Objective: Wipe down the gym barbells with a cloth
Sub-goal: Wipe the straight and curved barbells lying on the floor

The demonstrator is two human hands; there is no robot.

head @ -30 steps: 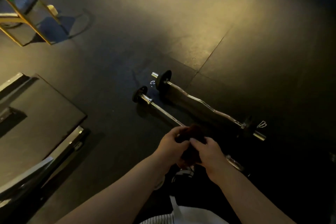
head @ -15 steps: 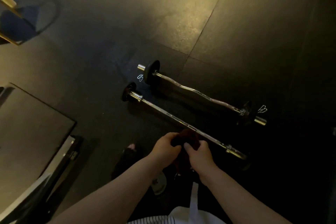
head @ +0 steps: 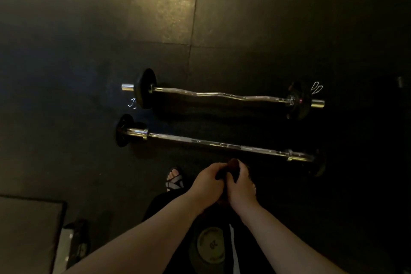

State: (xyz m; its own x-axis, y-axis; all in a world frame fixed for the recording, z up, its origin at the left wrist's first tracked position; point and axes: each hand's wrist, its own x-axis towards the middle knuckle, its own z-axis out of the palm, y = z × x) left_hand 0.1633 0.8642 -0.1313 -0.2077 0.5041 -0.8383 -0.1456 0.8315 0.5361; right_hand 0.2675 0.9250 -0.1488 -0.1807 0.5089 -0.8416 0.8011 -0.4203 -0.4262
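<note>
Two chrome barbells lie side by side on the dark rubber floor. The straight barbell (head: pixel 218 144) is the nearer one, with a small black plate at each end. Beyond it rests the wavy curl barbell (head: pixel 222 95), also with black plates. My left hand (head: pixel 208 181) and my right hand (head: pixel 241 184) are held together just in front of the straight bar, both gripping a dark reddish cloth (head: pixel 232 163) bunched between them. Most of the cloth is hidden by my fingers.
Spring clips lie by the curl bar's ends: one clip (head: pixel 133 103) at the left, another clip (head: pixel 317 88) at the right. My sandalled foot (head: pixel 174 179) stands near the straight bar. A padded bench corner (head: pixel 31 229) sits lower left. A round "20" disc (head: pixel 210 246) is below my arms.
The view has swung downward and round, so the barbells now lie nearly level across the frame. My hands stay together on the cloth and sit nearer than the straight bar.
</note>
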